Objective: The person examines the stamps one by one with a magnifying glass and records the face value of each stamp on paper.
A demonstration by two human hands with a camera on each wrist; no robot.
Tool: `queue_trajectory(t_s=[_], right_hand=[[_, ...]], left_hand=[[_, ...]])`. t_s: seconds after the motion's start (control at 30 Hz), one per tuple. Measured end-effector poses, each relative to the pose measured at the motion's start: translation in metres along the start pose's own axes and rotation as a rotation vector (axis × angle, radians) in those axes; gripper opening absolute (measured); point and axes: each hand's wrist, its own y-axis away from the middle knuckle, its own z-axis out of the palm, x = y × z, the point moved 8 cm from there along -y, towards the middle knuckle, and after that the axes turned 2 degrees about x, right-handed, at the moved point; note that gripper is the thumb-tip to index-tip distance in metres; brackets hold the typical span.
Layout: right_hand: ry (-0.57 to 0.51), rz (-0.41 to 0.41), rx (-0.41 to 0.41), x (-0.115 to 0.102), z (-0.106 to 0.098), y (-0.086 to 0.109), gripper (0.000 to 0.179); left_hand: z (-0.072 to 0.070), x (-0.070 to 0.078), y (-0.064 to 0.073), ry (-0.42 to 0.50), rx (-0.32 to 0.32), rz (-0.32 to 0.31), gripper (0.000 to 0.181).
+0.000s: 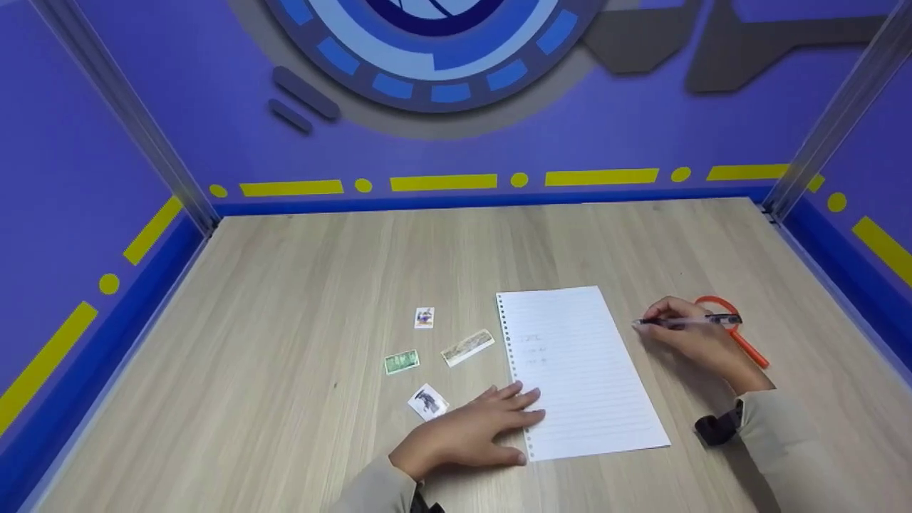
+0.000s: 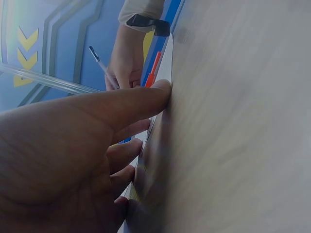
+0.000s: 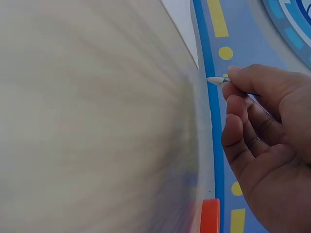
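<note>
A sheet of lined paper (image 1: 584, 370) with punched holes along its left edge lies on the table, a few faint handwritten lines near its upper left. My left hand (image 1: 477, 427) rests flat with spread fingers on the sheet's lower left edge; in the left wrist view its thumb (image 2: 141, 102) touches the table side. Right of the sheet, my right hand (image 1: 695, 342) pinches a pen (image 1: 687, 321) with a clear barrel and dark end. The pen's pale tip (image 3: 216, 81) shows in the right wrist view, off the paper.
A magnifying glass (image 1: 749, 349) with an orange rim and handle lies partly behind the right hand. Left of the paper are several stamps: a colourful one (image 1: 424, 318), a green one (image 1: 402, 362), a long one (image 1: 467, 348) and a black-and-white one (image 1: 429, 402) beside the left hand.
</note>
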Motion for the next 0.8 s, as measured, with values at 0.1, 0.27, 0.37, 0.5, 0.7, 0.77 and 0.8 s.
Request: queue_trajectory(t_s=[0.1,0.27,0.37,0.5,0.7,0.77,0.8], right_hand=[[-0.006,-0.023,0.007,0.0016,-0.0013,0.0007,0.022],[-0.014,-0.075,0.03,0.0029,-0.0051,0.0005,0.018],[-0.002,-0.085,0.029,0.0026,-0.0067,0.0009,0.017],[0.043,-0.078,0.028,0.0024,-0.0095,0.0009,0.017],[0.077,-0.05,-0.02,0.0049,-0.01,0.0027,0.019],[0.07,-0.057,-0.037,0.0046,-0.0098,0.0037,0.019],[0.07,-0.066,-0.041,0.004,-0.0099,0.0044,0.019]], left_hand=[[0.0003,0.0002,-0.0001,-0.009,0.004,0.005,0.062],[0.0004,-0.0004,-0.0004,-0.021,0.008,0.016,0.061],[0.0006,-0.0012,-0.0005,-0.026,0.007,0.02,0.062],[0.0001,-0.0018,-0.0001,-0.034,0.008,0.019,0.062],[0.0006,-0.0018,-0.0005,-0.022,0.009,0.02,0.062],[0.0013,-0.0019,-0.001,-0.016,0.007,0.019,0.062],[0.0017,-0.0018,-0.0012,-0.017,0.006,0.02,0.062]])
